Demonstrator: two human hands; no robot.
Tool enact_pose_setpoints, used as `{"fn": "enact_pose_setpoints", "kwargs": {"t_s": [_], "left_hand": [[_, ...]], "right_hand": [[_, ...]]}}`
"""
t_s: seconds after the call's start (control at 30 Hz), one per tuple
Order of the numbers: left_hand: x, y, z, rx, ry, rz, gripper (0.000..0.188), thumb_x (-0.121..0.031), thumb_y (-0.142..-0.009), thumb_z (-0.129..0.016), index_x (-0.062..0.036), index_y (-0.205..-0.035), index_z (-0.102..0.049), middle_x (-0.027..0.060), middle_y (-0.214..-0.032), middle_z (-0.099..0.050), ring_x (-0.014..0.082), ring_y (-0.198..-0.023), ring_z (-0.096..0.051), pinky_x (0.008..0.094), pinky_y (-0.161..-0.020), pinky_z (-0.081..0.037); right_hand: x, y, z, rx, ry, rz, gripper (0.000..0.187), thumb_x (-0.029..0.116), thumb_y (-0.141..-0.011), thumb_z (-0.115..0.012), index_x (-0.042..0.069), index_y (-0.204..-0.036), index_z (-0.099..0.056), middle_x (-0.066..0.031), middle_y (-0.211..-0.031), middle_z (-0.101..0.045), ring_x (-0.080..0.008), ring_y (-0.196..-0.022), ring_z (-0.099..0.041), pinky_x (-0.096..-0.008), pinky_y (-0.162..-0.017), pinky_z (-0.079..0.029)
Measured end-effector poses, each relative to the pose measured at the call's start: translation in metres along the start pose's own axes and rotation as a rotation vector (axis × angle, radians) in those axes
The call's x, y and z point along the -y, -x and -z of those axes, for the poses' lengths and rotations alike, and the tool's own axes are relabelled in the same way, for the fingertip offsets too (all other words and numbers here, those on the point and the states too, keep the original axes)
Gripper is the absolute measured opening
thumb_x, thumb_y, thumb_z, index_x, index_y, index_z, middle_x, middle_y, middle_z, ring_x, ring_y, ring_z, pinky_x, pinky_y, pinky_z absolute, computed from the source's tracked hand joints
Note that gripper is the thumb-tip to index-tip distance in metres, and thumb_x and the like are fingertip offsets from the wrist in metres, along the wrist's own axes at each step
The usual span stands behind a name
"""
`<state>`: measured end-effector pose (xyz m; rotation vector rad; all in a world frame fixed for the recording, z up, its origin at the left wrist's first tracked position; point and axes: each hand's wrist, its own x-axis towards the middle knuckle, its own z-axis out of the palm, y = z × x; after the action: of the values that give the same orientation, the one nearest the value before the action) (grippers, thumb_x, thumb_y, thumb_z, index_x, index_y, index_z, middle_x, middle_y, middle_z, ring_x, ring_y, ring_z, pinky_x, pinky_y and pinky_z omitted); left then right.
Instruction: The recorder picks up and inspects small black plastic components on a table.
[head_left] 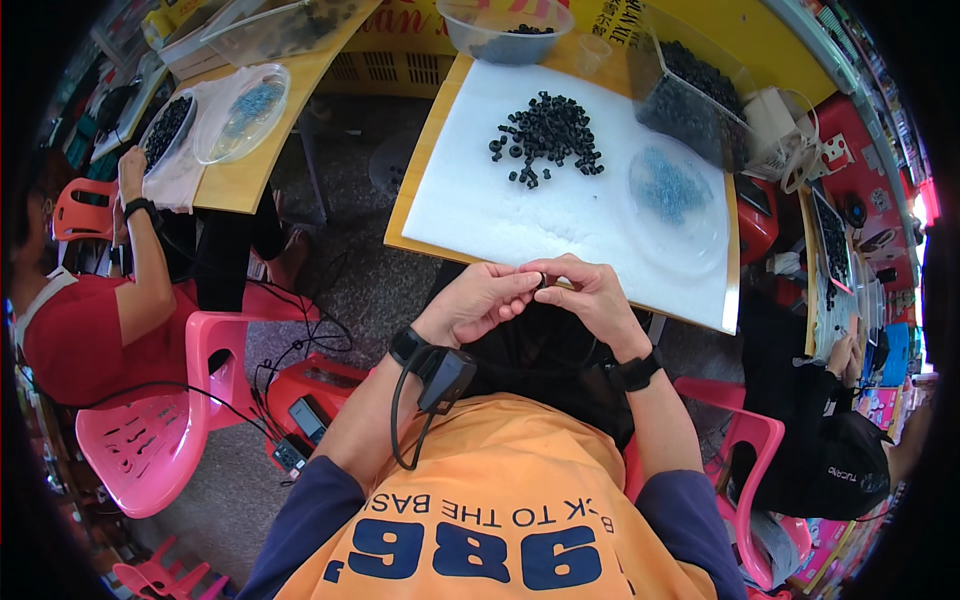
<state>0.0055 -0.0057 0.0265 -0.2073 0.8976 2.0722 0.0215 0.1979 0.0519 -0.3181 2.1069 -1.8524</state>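
Left hand [485, 303] and right hand [592, 302] together, fingertips pinching one small black part [542, 281] by a white sheet's [460, 190] near edge.
Both grip it — seemingly for fine control — while the loose black pile [552, 132] sits ahead, likely placed for easy reach.

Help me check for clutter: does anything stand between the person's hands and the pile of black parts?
Nothing visible does. From the left hand and right hand to the pile of black parts, only the table edge and white sheet show; the clear plate sits to the right.
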Motion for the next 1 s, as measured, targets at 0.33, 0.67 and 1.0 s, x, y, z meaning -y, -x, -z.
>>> {"fn": "enact_pose_setpoints", "kwargs": {"t_s": [0.33, 0.67, 1.0], "left_hand": [[-0.019, -0.030, -0.009, -0.324, -0.986, -0.464, 0.021, -0.016, -0.089, -0.067, 0.0035, -0.096, -0.070, 0.0078, -0.074, -0.066, 0.0099, -0.057, -0.056, 0.0238, -0.050, -0.043], [0.005, -0.040, -0.015, -0.540, -1.385, -0.830, 0.018, -0.015, -0.087, -0.067, 0.0000, -0.096, -0.067, 0.0159, -0.084, -0.063, 0.0296, -0.073, -0.065, 0.0359, -0.064, -0.051], [0.020, -0.042, -0.016, -0.648, -1.584, -0.952, 0.013, -0.017, -0.085, -0.067, -0.0082, -0.094, -0.065, 0.0063, -0.085, -0.061, 0.0292, -0.066, -0.064, 0.0386, -0.055, -0.050]], "right_hand": [[-0.023, -0.054, 0.019, -0.132, 0.651, 0.473, 0.030, 0.009, -0.075, -0.076, 0.010, -0.105, -0.071, -0.0063, -0.099, -0.066, -0.0251, -0.095, -0.059, -0.0344, -0.083, -0.048], [0.001, -0.053, 0.034, 0.021, 0.649, 0.276, 0.031, 0.010, -0.080, -0.070, 0.008, -0.111, -0.068, -0.0091, -0.093, -0.065, -0.0250, -0.084, -0.059, -0.0352, -0.076, -0.049], [0.020, -0.091, 0.000, -0.125, 0.394, 0.478, 0.031, 0.019, -0.097, -0.053, 0.003, -0.122, -0.061, -0.0157, -0.116, -0.062, -0.0291, -0.106, -0.059, -0.0345, -0.093, -0.046]]}}
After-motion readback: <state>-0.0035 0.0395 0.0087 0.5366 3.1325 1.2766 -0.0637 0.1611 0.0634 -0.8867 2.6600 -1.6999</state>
